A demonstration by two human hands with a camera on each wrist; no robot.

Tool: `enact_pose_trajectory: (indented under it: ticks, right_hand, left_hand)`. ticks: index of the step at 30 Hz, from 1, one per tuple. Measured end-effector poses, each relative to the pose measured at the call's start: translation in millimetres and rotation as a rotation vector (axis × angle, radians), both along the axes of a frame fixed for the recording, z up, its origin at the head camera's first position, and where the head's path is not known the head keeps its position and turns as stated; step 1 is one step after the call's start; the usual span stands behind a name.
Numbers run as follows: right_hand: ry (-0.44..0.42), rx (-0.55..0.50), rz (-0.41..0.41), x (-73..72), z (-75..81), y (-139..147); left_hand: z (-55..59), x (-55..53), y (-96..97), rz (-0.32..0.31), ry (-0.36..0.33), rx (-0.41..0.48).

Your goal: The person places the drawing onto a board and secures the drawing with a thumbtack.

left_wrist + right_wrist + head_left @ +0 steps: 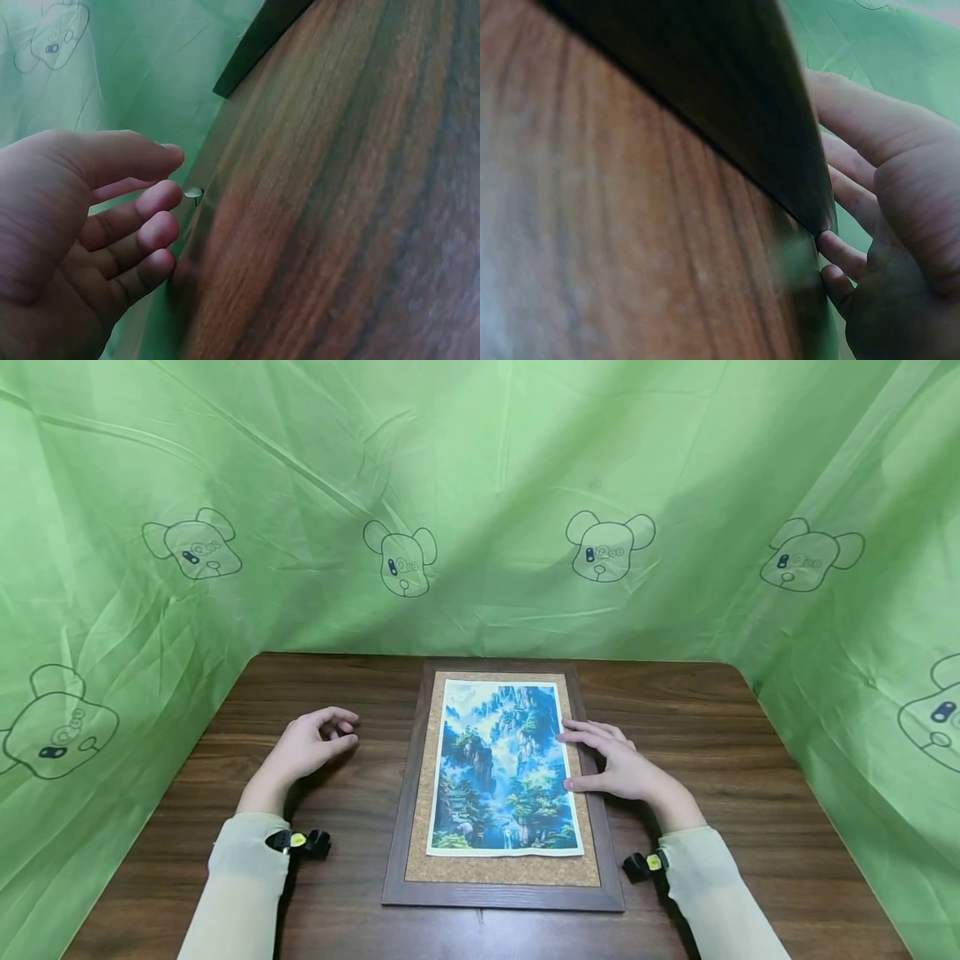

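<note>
A blue and green landscape print (498, 768) with a white border lies on a cork board (517, 871) with a dark wooden frame (502, 896). My right hand (615, 764) reaches over the frame's right side, and its fingertips and thumb rest at the print's right edge. In the right wrist view the frame's dark side (727, 97) hides these fingertips. My left hand (311, 745) is left of the board, low over the table, fingers loosely curled and holding nothing. Past its fingertips, the left wrist view shows a tiny pale thing (194, 193), too small to identify.
Board and hands are at a dark wood-grain table (330, 910). A green curtain (487, 468) printed with bear heads hangs behind the table and along both sides. Each wrist carries a small black camera, one on the left wrist (318, 844), one on the right (637, 867).
</note>
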State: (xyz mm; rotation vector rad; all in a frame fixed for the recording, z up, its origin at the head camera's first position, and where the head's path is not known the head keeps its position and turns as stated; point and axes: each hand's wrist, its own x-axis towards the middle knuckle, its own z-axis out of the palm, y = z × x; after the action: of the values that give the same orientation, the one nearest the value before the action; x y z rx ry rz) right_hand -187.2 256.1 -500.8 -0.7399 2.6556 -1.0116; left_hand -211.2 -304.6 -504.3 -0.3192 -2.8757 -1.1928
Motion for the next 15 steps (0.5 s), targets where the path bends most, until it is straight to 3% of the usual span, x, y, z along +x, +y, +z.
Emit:
enact_pose_trajectory:
  ticks: [8, 15]
  right_hand:
    - [0.004, -0.003, 0.003, 0.0, 0.2, -0.2]
    - [0.006, 0.001, 0.006, -1.2, -2.3, 1.0]
  left_hand:
    - [-1.6, -0.1, -2.6, -0.032, -0.034, 0.007]
    - [-1.2, 0.5, -1.6, -0.018, -0.023, -0.017]
